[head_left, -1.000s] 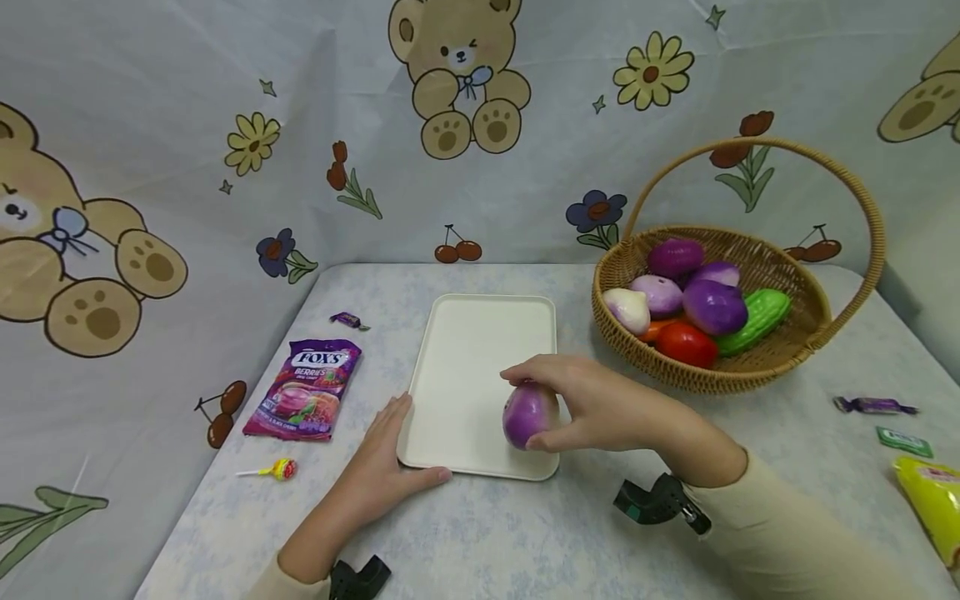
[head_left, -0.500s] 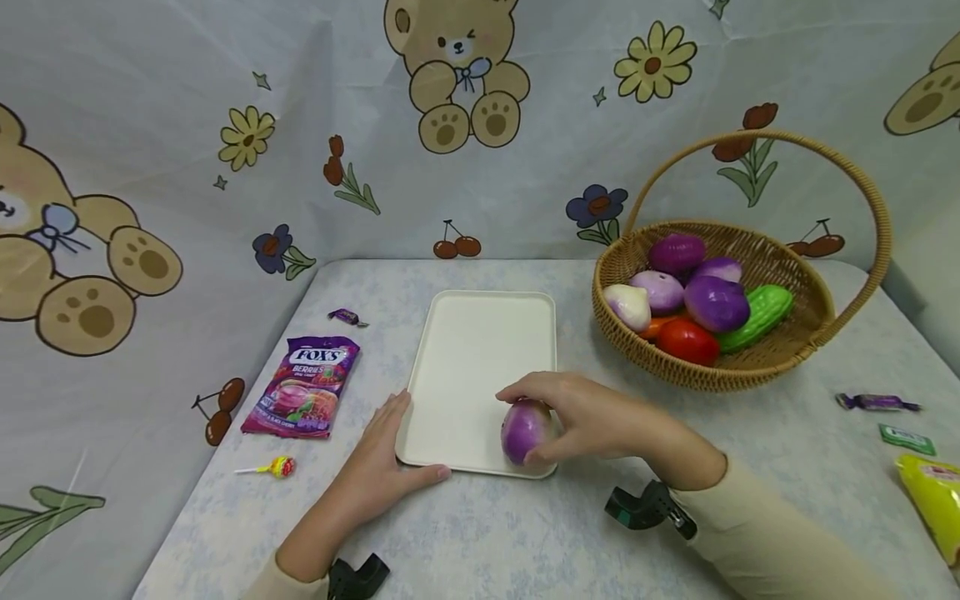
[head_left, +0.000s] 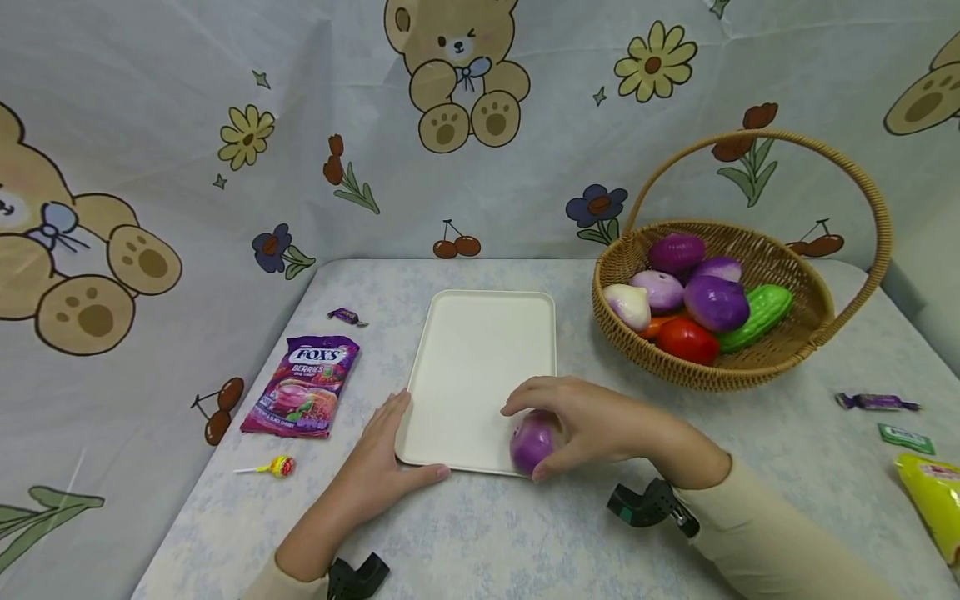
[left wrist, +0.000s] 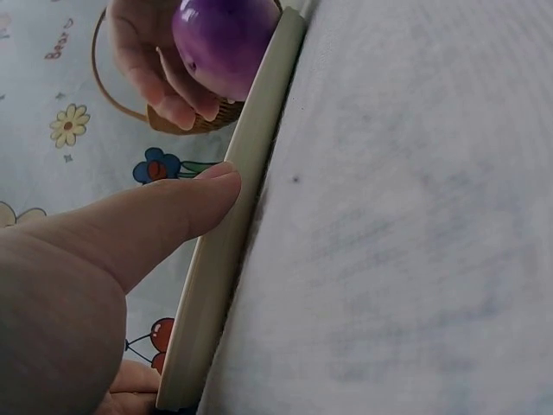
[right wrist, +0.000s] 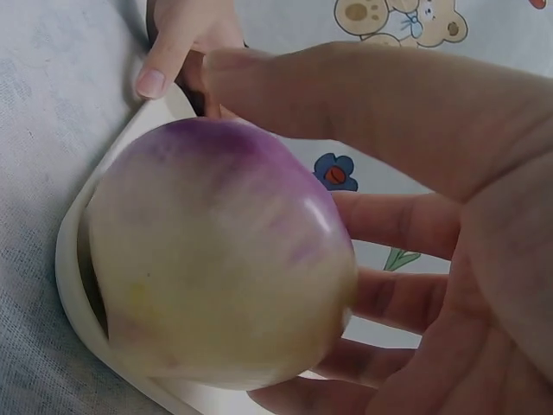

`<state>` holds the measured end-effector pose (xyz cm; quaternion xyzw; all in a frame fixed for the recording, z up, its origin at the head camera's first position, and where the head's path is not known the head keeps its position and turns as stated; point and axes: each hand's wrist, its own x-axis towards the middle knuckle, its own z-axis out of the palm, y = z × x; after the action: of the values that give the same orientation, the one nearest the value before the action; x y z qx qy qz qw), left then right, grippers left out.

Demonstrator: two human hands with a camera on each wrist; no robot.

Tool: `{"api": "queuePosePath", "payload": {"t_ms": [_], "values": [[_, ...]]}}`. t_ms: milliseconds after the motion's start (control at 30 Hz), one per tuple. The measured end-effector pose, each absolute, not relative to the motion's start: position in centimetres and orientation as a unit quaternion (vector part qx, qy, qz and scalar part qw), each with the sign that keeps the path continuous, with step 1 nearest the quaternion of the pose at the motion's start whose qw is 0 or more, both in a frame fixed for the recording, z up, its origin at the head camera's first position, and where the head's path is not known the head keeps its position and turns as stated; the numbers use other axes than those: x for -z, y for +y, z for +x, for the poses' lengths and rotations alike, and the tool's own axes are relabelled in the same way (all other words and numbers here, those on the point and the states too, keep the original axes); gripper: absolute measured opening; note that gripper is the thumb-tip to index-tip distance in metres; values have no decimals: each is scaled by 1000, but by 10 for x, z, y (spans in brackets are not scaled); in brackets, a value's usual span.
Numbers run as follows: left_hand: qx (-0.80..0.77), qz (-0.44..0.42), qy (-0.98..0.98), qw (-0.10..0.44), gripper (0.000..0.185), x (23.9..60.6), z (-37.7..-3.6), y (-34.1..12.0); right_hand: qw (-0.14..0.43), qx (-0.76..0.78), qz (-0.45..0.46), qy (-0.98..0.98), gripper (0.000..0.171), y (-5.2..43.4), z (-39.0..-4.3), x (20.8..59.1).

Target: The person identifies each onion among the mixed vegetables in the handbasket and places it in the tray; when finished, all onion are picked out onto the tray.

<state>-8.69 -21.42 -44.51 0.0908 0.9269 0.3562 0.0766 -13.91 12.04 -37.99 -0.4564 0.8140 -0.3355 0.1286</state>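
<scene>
The purple-and-white plastic onion is cupped in the right hand at the cream rectangular tray's near corner and should be released gently, while the tray's near edge is steadied by the flat, straight-fingered left hand.

A purple candy bag is lying on the table left of the tray, and it is showing the brand "FOX'S" in white letters, with "BERRIES" just under it. Smaller print lower on the bag is staying too small to read. In the left wrist view, the backdrop cloth is carrying a small word that seems to read "Bear".
</scene>
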Motion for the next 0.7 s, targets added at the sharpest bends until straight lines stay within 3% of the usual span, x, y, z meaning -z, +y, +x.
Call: {"api": "queuePosePath", "payload": {"t_ms": [700], "values": [[-359, 85, 926, 83, 127, 445, -86, -213, 101, 339, -446, 822, 62, 134, -137, 361]]}}
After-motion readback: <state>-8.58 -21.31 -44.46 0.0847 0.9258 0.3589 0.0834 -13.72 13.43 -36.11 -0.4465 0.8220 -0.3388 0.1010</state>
